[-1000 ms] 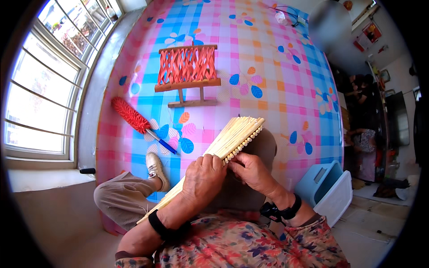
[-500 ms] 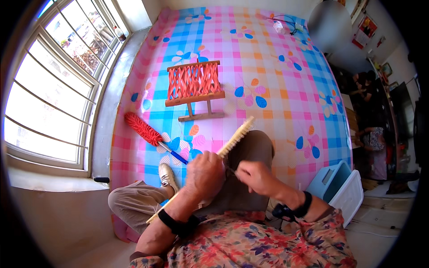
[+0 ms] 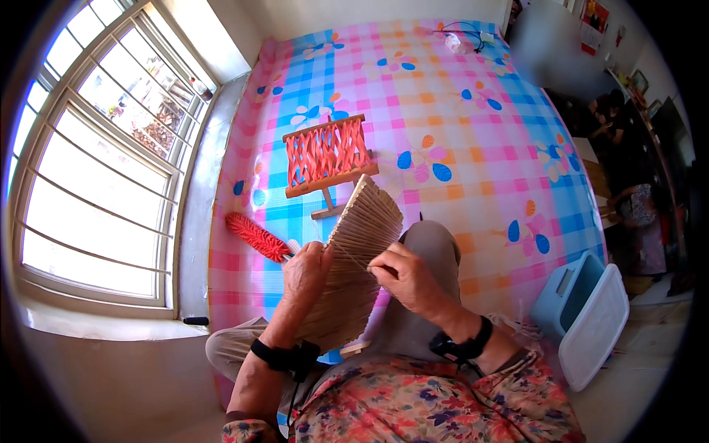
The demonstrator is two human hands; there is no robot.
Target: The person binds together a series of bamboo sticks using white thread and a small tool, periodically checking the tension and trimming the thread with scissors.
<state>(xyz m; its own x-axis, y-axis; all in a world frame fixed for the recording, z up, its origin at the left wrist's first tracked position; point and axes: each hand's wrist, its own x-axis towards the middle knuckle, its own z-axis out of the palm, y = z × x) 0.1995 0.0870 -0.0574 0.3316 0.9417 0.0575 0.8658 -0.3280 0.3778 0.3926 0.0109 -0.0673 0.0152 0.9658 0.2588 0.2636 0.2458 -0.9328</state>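
A beige fan-like piece of many thin wooden slats (image 3: 369, 221) stands tilted over my lap, its narrow edge face-on to the far side. My left hand (image 3: 304, 275) is closed on its left edge. A thin thread (image 3: 348, 256) runs from beside my left hand across the slats to my right hand (image 3: 408, 275), whose fingers are pinched together on it at the right edge of the piece. Behind my left hand lies a red fluffy duster (image 3: 255, 236); its handle is mostly hidden by the hand.
Beyond the slats stands a small wooden rack (image 3: 332, 179) laced with red strips. A blue plastic box (image 3: 550, 295) with a white lid (image 3: 595, 328) leaning on it is at my right. A checked floral sheet (image 3: 473, 192) covers the surface. A barred window (image 3: 96, 199) is at left.
The slatted piece has turned from edge-on to showing its broad face. My left hand has moved left and slightly up with it; the thread now stretches between my hands.
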